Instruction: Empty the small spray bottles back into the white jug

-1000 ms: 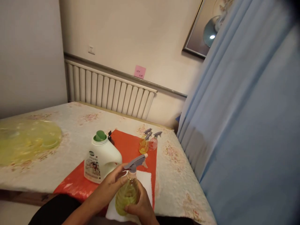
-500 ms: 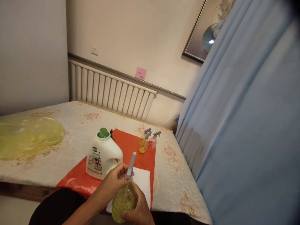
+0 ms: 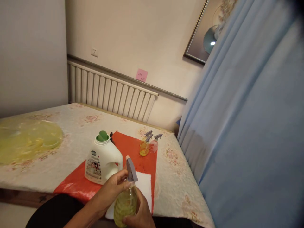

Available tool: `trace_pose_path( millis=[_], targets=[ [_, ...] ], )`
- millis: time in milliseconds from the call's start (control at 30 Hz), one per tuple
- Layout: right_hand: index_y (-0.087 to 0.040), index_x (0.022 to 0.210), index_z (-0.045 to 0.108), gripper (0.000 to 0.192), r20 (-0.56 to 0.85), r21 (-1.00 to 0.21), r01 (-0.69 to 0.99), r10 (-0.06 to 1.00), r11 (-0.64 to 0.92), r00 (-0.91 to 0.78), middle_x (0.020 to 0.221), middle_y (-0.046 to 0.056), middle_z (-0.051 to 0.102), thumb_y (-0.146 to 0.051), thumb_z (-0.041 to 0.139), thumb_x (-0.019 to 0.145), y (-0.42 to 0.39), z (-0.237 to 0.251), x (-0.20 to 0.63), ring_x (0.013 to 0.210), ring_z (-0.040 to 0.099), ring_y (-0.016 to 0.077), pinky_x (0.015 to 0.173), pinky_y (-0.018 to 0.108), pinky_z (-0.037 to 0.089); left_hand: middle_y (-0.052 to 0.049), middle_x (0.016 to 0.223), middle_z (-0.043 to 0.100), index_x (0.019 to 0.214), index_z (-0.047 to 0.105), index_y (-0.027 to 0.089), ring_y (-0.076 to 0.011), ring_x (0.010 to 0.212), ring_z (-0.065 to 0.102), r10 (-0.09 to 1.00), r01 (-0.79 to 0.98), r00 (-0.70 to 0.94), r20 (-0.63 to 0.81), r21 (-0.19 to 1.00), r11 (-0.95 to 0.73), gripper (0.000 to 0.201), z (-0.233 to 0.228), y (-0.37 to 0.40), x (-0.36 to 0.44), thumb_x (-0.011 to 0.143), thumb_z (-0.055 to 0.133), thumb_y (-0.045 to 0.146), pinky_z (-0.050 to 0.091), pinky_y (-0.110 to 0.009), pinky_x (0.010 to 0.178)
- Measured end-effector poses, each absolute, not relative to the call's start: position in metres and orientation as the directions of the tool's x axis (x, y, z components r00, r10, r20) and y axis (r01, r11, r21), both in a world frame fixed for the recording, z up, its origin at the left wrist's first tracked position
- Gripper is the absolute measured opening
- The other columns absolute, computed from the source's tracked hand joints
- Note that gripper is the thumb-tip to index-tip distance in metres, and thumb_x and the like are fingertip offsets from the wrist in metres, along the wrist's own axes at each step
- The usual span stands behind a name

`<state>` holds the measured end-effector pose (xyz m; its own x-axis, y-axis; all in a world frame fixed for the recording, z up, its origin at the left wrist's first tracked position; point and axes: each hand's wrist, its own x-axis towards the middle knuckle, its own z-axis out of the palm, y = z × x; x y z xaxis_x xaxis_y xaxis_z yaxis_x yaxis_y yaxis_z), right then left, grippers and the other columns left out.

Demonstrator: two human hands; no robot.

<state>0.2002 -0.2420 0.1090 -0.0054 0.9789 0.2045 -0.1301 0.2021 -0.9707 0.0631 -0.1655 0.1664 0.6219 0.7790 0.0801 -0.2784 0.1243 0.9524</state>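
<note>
Your right hand (image 3: 139, 215) wraps around the belly of a spray bottle (image 3: 125, 204) filled with yellow liquid, holding it upright at the near edge of the table (image 3: 59, 167), low in the view. Your left hand (image 3: 114, 186) closes its fingers on the bottle's neck, right under the grey trigger head (image 3: 130, 169), which points away from you and a little to the left.

Just behind the bottle lies a white cloth (image 3: 142, 186), spread flat on a red mat (image 3: 133, 148). To the left of your left hand, a white jug (image 3: 102, 161) with a green cap (image 3: 103, 136) stands on the same mat, close to your fingers, though I cannot tell whether they touch.

Farther along the mat, near its far edge, three small spray bottles (image 3: 148, 145) stand close together, two yellowish and one pinkish. Well off to the left, a yellow see-through sheet (image 3: 26, 142) lies on the patterned tablecloth.

Beyond the table, a white radiator (image 3: 109, 95) runs along the wall, with a pink note (image 3: 141, 75) stuck above it. A blue curtain (image 3: 249, 126) hangs at the right.
</note>
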Motion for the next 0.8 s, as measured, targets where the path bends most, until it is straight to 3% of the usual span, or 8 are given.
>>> trace_pose_path(
  millis=[133,367,467,600,700,800],
  targets=[
    [-0.019,0.123,0.058,0.08,0.215,-0.97,-0.116,0.977,0.214,0.005,0.118,0.009,0.067,-0.034,0.085,0.049,-0.243,0.113,0.198,0.11,0.061,0.0335,0.096,0.044,0.047,0.002,0.077,0.066,0.084,0.064,0.019,-0.0174,0.074,0.061,0.84,-0.345,0.536,0.085,0.93,0.127,0.025,0.153,-0.166,0.074,0.066,0.08,0.027,0.046,-0.027,0.07],
    [-0.019,0.125,0.057,0.081,0.202,-0.972,-0.118,0.979,0.203,0.02,0.117,0.008,0.068,-0.03,0.083,0.049,-0.246,0.11,0.203,0.109,0.061,0.0329,0.095,0.043,0.047,-0.002,0.095,0.07,0.098,0.067,0.02,-0.0238,0.097,0.061,0.782,-0.251,0.62,0.066,0.961,0.118,0.024,0.165,-0.168,0.065,0.078,0.069,0.032,0.045,-0.032,0.086],
    [-0.019,0.124,0.057,0.08,0.202,-0.974,-0.097,0.979,0.205,0.036,0.118,0.007,0.067,-0.024,0.081,0.048,-0.246,0.108,0.203,0.11,0.061,0.0323,0.096,0.042,0.047,-0.001,0.087,0.068,0.089,0.068,0.018,-0.0212,0.087,0.06,0.766,-0.262,0.636,0.096,0.96,0.097,0.018,0.168,-0.168,0.064,0.076,0.07,0.03,0.045,-0.03,0.08],
    [-0.02,0.127,0.056,0.08,0.213,-0.972,-0.1,0.977,0.214,0.023,0.123,0.007,0.065,-0.017,0.079,0.05,-0.246,0.108,0.202,0.114,0.059,0.0312,0.099,0.041,0.045,0.003,0.077,0.064,0.081,0.064,0.019,-0.0172,0.076,0.058,0.827,-0.335,0.55,0.115,0.938,0.093,0.023,0.161,-0.167,0.072,0.065,0.079,0.027,0.044,-0.026,0.072],
    [-0.021,0.127,0.056,0.081,0.215,-0.97,-0.105,0.976,0.217,0.029,0.126,0.007,0.064,-0.016,0.079,0.05,-0.246,0.109,0.201,0.119,0.057,0.0308,0.104,0.041,0.042,0.005,0.075,0.063,0.084,0.063,0.02,-0.0157,0.071,0.057,0.841,-0.361,0.531,0.1,0.925,0.118,0.028,0.159,-0.168,0.073,0.063,0.08,0.027,0.044,-0.025,0.068],
    [-0.02,0.126,0.056,0.08,0.21,-0.973,-0.092,0.977,0.212,0.032,0.122,0.008,0.066,-0.021,0.08,0.049,-0.245,0.109,0.202,0.114,0.059,0.0314,0.1,0.041,0.045,0.001,0.086,0.068,0.095,0.067,0.021,-0.0188,0.082,0.06,0.803,-0.302,0.589,0.092,0.947,0.113,0.026,0.166,-0.169,0.068,0.072,0.075,0.03,0.046,-0.029,0.078]
  ],
)
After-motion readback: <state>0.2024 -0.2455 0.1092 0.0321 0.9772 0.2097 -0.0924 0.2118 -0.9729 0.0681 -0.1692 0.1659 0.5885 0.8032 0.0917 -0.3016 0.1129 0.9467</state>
